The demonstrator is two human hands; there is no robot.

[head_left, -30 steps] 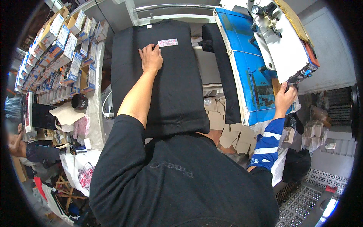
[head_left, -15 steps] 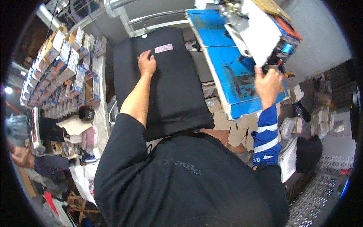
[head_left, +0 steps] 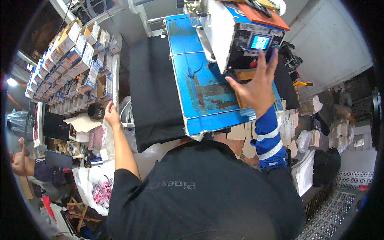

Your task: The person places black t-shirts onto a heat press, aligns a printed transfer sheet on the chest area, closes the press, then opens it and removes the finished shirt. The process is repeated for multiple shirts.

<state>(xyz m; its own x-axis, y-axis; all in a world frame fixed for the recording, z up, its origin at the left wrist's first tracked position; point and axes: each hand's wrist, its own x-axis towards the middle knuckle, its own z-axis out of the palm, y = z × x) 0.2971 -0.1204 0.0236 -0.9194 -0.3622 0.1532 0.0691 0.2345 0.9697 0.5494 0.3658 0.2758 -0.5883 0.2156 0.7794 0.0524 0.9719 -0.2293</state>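
Head cam: my right hand (head_left: 256, 86) is up w/ fingers spread wide, palm facing the front of the white control box (head_left: 236, 38) on the heat press; fingertips reach its small lit screen (head_left: 260, 41), thumb sits by the box's lower edge. Nothing gripped in it. Just below and left of that hand is the blue press plate (head_left: 200, 88), worn and scratched, swung over the black garment (head_left: 154, 92); the garment lies flat beneath it, its left half showing, its right half covered by the plate. Blue striped sleeve (head_left: 269, 140) covers my right forearm.

My left hand (head_left: 112, 114) is off to the left, well apart from the garment's edge, fingers loosely curled; can't tell if it holds anything. Right beside it, a black cap-like item (head_left: 96, 111) and pale paper sheets (head_left: 82, 122). Further left of it, rows of small boxes (head_left: 76, 60) on shelving.
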